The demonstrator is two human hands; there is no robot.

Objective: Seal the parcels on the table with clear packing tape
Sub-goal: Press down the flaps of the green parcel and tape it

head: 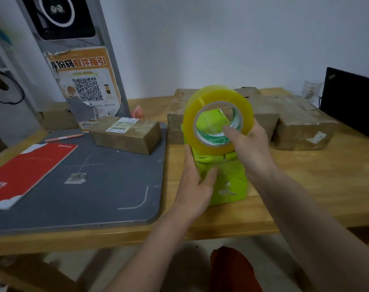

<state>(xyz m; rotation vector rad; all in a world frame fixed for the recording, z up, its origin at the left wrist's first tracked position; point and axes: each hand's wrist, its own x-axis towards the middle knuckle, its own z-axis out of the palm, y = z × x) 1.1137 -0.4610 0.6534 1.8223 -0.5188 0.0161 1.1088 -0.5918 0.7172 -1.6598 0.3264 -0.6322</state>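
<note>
Right hand (250, 142) grips the tape roll (218, 116) at twelve o'clock above the green parcel (225, 182); left hand (197, 182), fingers straight, steadies it. Loose bracing risks crooked tape.

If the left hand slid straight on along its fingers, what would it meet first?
Probably the yellowish roll of clear packing tape held by the right hand; the left hand already rests on the bright green parcel. Depth is uncertain.

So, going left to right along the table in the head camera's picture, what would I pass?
Red booklet → small brown cardboard box with a white label → bright green parcel with the yellowish roll of clear tape held above it → large brown parcel wrapped in tape → black laptop lid.
</note>
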